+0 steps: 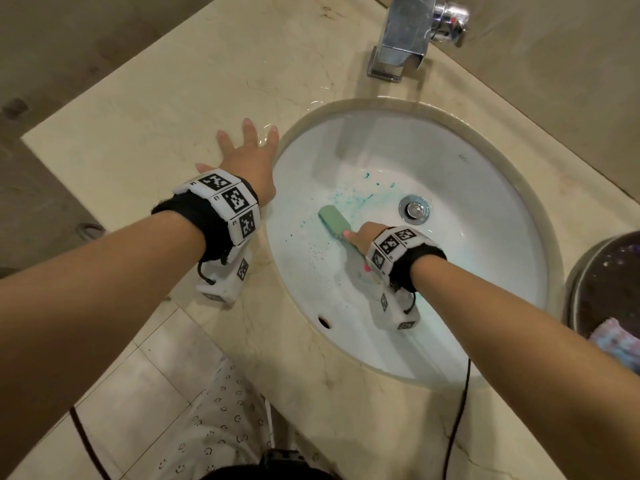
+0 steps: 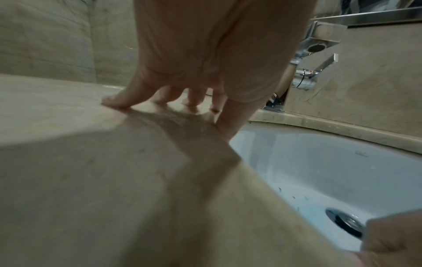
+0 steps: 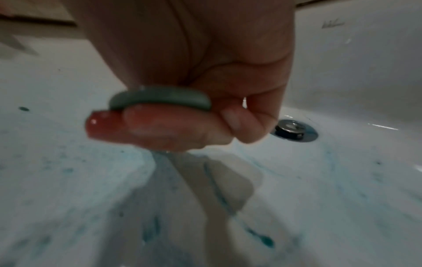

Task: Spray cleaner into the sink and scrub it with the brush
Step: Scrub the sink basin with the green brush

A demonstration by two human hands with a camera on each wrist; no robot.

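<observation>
A white oval sink (image 1: 485, 188) is set in a beige marble counter, its bowl speckled and smeared with blue-green cleaner (image 1: 349, 199). My right hand (image 1: 363, 237) is down in the bowl and grips the handle of a green brush (image 1: 334, 220), whose head lies on the sink's left slope. In the right wrist view my fingers curl round the green handle (image 3: 160, 103). My left hand (image 1: 249, 154) rests flat with fingers spread on the counter just left of the sink rim (image 2: 319, 131). No spray bottle shows.
A chrome faucet (image 1: 401, 39) stands behind the sink, the drain plug (image 1: 414, 209) sits mid-bowl. A dark round bin with a cloth (image 1: 609, 296) stands at the right. A black cable (image 1: 457, 417) hangs over the counter's front edge. Water wets the counter near my left fingers.
</observation>
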